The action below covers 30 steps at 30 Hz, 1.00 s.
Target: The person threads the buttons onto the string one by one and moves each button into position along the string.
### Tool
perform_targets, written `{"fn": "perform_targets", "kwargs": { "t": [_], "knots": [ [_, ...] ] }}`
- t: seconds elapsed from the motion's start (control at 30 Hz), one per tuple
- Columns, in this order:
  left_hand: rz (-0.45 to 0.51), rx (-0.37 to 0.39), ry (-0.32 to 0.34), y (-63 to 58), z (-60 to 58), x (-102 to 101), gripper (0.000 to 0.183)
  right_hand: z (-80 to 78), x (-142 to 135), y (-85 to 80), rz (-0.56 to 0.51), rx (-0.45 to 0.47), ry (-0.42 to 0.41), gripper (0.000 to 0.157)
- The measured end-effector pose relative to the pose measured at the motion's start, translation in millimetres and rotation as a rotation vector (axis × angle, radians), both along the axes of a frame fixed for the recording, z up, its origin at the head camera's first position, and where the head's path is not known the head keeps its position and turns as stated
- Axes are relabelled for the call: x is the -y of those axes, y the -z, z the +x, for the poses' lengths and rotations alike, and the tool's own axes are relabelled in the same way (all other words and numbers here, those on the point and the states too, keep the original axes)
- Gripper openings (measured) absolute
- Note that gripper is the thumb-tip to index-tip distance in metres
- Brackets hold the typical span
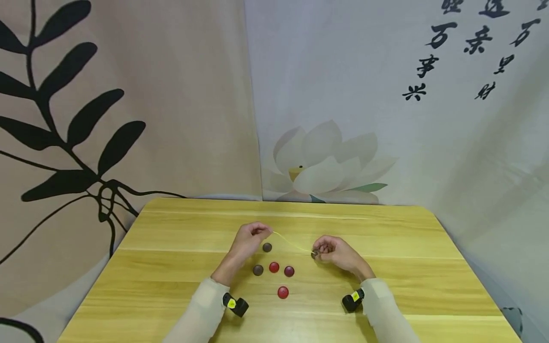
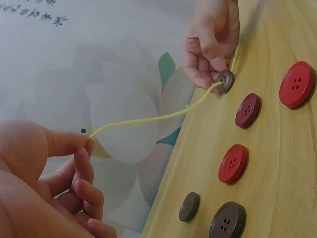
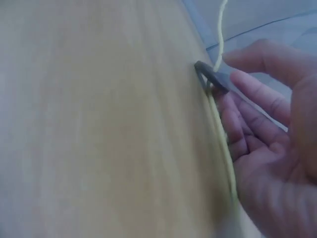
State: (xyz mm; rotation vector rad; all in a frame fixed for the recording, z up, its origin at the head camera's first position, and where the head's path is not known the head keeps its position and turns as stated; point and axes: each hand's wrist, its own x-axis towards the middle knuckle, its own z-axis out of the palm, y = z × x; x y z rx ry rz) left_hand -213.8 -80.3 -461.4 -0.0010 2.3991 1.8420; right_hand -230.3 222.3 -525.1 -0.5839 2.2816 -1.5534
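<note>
L hand (image 1: 252,237) is pinching yellow string (image 2: 148,120); R hand (image 1: 338,252) is holding brown button (image 2: 227,81) w/ string running thru it, over the counter (image 1: 141,271) near loose buttons (image 1: 274,267). IMO it's about bracing the button & pulling slow.

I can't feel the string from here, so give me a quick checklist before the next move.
1. Left hand pinching the yellow string: ok.
2. Right hand holding the brown button: ok.
3. String through that button: ok, it shows on both sides.
4. String straight between the hands: not ok, it curves.
5. String's far end knotted: cannot tell, out of view.
6. Loose buttons apart on the table: ok, five.
</note>
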Motion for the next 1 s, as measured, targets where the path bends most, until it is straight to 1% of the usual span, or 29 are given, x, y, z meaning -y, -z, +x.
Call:
{"fn": "perform_targets", "kwargs": {
  "t": [0.17,0.3,0.4,0.53,0.67,0.77,0.8,0.87,1.0],
  "knots": [
    [0.0,0.001,0.031,-0.1,1.5,-2,0.023,0.9,-1,-2.5,0.075,-0.062,-0.002,0.021],
    [0.005,0.004,0.033,0.3,1.2,-3,0.022,-0.2,0,-5.6,0.134,-0.118,-0.008,0.017],
    [0.002,0.0,0.032,0.3,0.5,-4,0.022,-1.2,3,-10.9,0.171,-0.155,0.005,0.014],
    [-0.004,-0.011,0.035,-0.9,0.1,-6,0.021,-2.3,12,-22.6,0.206,-0.198,0.033,0.015],
    [-0.008,-0.013,0.034,-2.2,0.4,-8,0.022,-2.1,25,-35.4,0.212,-0.217,0.047,0.017],
    [-0.009,-0.014,0.032,-2.8,1.1,-8,0.022,-1.6,36,-41.5,0.193,-0.244,0.05,0.017],
    [-0.006,-0.014,0.032,-2.6,1.2,-8,0.023,1.1,41,-47.8,0.187,-0.246,0.053,0.016],
    [-0.004,-0.015,0.033,-2.8,2.0,-8,0.023,2.2,48,-52.3,0.168,-0.254,0.057,0.015],
    [0.0,-0.016,0.039,-3.8,3.1,-8,0.022,4.3,58,-62.9,0.132,-0.222,0.075,0.011]
  ]
}}
